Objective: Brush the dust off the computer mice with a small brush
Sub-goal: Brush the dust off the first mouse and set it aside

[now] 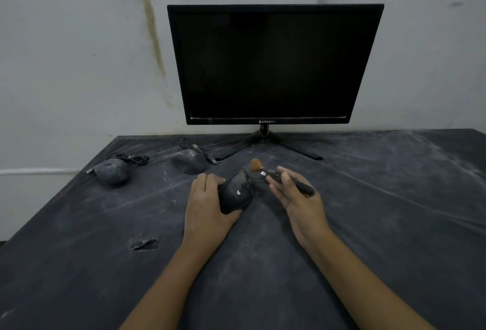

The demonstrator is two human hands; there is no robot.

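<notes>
Left hand grips mouse by its sides mid-table, right hand pinches brush handle, bristles just beyond mouse; mouse likely light, rigid, smooth, best held at flanks.

Black mouse, orange-bristled brush, dust-streaked black cloth.

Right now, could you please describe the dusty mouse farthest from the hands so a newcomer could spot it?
Start at the black monitor at the back of the table. From its stand go left past the middle mouse to the far-left mouse. Both are dusty, but this one lies nearest the table's left edge, away from the held mouse in the left hand.
</notes>
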